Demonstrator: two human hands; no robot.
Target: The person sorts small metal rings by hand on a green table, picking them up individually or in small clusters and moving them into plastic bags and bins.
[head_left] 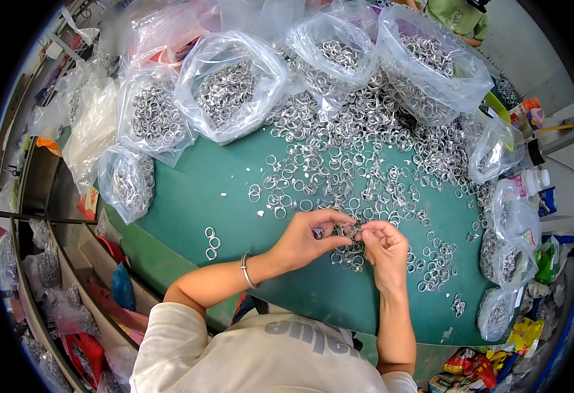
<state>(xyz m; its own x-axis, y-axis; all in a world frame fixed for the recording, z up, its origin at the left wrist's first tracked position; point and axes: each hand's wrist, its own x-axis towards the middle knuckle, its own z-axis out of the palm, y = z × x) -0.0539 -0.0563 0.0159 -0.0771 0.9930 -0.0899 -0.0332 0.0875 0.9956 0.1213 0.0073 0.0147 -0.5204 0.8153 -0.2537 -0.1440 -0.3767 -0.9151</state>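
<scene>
Over the middle of the green tabletop my two hands meet, fingertips close together. My left hand (302, 240) pinches a small silver metal ring (348, 229) between thumb and forefinger, and more shiny metal shows inside its curled fingers. Closed at the fingertips, my right hand (385, 246) grips the other side of that ring; its exact shape is partly hidden by the fingers. Just below the fingertips lies a small cluster of similar rings (348, 259). A large heap of loose rings (339, 124) spreads beyond my hands. To the left, several rings (213, 243) lie in a short row.
Clear plastic bags of rings (188, 108) line the table's far edge, with smaller bags (496, 314) along the right. Scattered rings (436, 265) lie right of my hand. Shelves with bags (44, 268) stand at left. A person in green (457, 16) is at the far right.
</scene>
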